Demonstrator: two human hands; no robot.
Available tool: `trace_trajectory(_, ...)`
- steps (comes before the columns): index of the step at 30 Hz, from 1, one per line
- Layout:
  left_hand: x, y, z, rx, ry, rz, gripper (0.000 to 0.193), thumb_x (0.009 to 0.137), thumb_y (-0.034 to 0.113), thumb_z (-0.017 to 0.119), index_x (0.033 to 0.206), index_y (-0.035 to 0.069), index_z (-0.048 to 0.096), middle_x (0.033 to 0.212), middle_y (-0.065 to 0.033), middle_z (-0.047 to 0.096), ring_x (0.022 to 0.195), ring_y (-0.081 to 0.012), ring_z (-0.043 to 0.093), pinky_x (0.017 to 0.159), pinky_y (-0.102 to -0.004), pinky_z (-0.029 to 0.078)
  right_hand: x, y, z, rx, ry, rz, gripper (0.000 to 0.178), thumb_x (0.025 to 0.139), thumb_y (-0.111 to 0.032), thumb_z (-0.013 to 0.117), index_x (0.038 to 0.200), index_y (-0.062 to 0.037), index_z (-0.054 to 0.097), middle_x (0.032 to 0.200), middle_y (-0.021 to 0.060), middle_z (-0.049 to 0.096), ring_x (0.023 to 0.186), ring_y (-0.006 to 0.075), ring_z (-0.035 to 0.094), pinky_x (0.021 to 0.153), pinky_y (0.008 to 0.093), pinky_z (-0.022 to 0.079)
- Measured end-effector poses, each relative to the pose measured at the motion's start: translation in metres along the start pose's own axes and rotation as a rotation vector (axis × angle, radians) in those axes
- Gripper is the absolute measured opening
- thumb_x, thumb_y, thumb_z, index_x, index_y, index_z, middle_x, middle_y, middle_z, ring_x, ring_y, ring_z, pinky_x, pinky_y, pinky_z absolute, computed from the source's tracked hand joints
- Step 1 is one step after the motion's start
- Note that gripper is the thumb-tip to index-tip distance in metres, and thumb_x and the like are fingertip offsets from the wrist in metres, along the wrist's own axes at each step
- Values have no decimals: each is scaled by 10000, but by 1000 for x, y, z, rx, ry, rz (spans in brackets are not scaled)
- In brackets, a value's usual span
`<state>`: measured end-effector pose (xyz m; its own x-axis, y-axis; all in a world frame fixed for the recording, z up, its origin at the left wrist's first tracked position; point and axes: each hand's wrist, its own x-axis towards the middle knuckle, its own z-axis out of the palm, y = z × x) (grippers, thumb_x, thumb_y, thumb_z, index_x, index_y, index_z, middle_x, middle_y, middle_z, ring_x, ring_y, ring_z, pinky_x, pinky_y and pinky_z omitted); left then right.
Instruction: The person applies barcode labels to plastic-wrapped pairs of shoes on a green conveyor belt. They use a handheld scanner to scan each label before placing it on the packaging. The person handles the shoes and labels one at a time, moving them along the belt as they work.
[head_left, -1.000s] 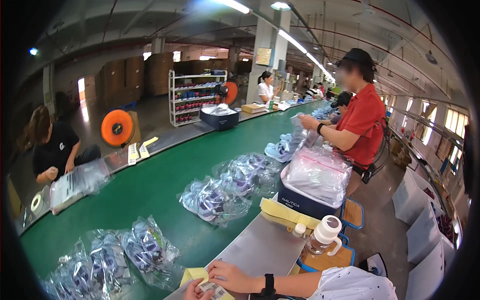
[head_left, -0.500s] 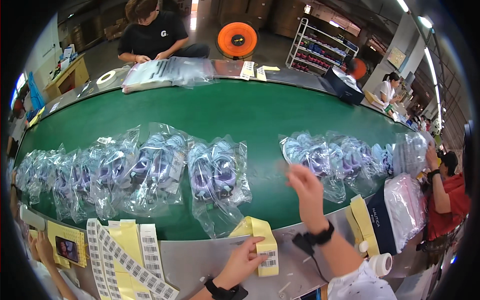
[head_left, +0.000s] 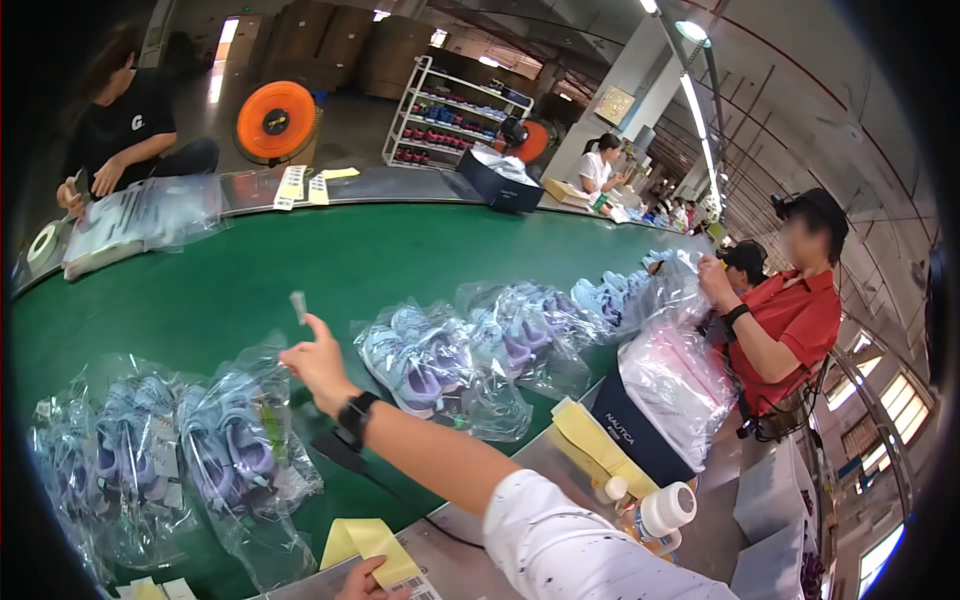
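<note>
Basically, from the head view, read the step in hand as labelling: one small pale label (head_left: 298, 306) held out over the green belt (head_left: 250, 260), presumably peeled off, not yet on a bag. Saw it at the raised fingertip of the right hand (head_left: 322, 365), with the other fingers partly spread and curled; could not tell stuck-on from pinched, too blurred. Noted dark wristband (head_left: 357, 415) on that arm, forearm stretched across the metal ledge (head_left: 470, 515) and belt edge. Found the left hand (head_left: 368, 582) low at the frame edge, fingers against the yellow backing strip (head_left: 360, 540), just beside the printed white labels (head_left: 418, 585); could not tell pinching from resting, mostly cut off. Saw the nearest bagged shoes (head_left: 228, 450) left of the right forearm, clear film loose and wrinkled, and another bagged pair (head_left: 415, 360) on the far side of the wrist. Could not tell the intended bag. Judged the next move to call for lowering the label onto a fairly flat patch of film, pressing lightly, and keeping the strip steady with the left. Flagged as risks: label folding over on the finger, or grabbing a crease and going on crooked.
</note>
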<state>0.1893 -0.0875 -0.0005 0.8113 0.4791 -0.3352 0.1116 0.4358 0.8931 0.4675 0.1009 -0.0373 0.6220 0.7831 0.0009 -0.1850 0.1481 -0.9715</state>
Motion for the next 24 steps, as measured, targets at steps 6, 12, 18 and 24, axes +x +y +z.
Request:
trace_trajectory(6, -1, -25, -11, -32, 43, 74, 503, 833, -8, 690, 1283, -22, 465, 1098, -148, 641, 891, -136, 666, 765, -248, 535, -54, 17, -14, 26, 8, 149, 877, 763, 39, 688, 1482, -75, 200, 785, 60, 642, 684, 120, 598, 594, 271, 486)
trace_trajectory(12, -7, -26, -22, -50, -13, 15, 483, 870, -8, 652, 1302, -17, 438, 1132, -132, 641, 949, -139, 659, 791, -255, 536, -37, -9, -4, -135, 10, 102, 750, 804, -73, 730, 1432, -88, 320, 838, 33, 642, 722, 101, 582, 658, 269, 491)
trace_trajectory(18, -5, -21, -16, -62, -25, -13, 471, 885, 6, 643, 1304, -23, 432, 1139, -130, 636, 989, -153, 656, 819, -270, 534, 19, -35, -10, -69, 10, 223, 258, 814, -132, 727, 1034, -44, 624, 962, 46, 625, 900, 169, 566, 756, 357, 484)
trace_trajectory(24, 2, -23, -10, -107, -42, -14, 468, 889, 1, 637, 1310, -21, 433, 1150, -127, 629, 998, -153, 653, 830, -265, 533, 44, -44, 1, -314, -187, 542, 183, 849, -109, 683, 988, -6, 624, 1109, 129, 588, 919, 249, 629, 863, 401, 519)
